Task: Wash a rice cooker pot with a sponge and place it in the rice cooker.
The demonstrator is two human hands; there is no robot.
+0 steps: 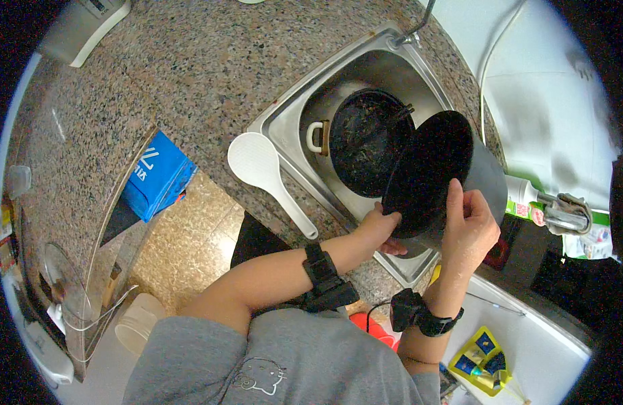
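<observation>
A deep pot [433,167], black inside and grey outside, is tilted on its side over the right part of the steel sink [387,68]. My left hand [378,229] grips its lower rim, thumb at the edge and fingers beneath. My right hand [468,228] holds the right side of the rim with the thumb. Down in the basin sits a round black pan [369,142], partly hidden by the tilted pot. A white handle [315,136] sticks out at its left. On the counter left of the sink lies a white rice paddle [254,159].
A faucet [410,38] stands at the sink's far corner. Granite counter [200,76] runs to the left, with a grey-white appliance [91,30] on it. A blue package [159,177] is near the counter's inner edge. A white bottle [521,189] stands right of the pot.
</observation>
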